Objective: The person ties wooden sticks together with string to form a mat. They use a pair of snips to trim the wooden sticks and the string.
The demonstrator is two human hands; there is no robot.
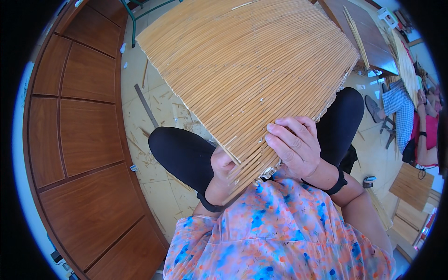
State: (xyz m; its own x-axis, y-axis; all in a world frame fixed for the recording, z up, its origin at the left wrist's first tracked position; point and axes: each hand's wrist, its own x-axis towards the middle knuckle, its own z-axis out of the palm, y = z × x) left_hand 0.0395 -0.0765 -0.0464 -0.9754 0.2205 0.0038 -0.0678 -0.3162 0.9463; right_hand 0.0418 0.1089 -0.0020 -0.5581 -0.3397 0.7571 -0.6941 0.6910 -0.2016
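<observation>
A large mat of thin straw-coloured reeds (261, 60), laid side by side and bound with thread, spreads from my lap toward the far side. My left hand (223, 164) grips its near left edge; the fingers pass under the mat and are partly hidden. On top of the near right part rests my right hand (295, 144), fingers bent over the reeds and thumb out of sight, closed on that edge. Between my hands a few reeds stand slightly apart, their ends uneven. Frayed whitish bits show along the near right edge.
Reed scraps (156, 123) litter the tiled floor on the left, beside a brown panelled wooden door (88, 130). A dark wooden table (359, 32) with a reed bundle (357, 37) stands far right. Another person in checked trousers (399, 109) sits at the right, near a wooden board (411, 186).
</observation>
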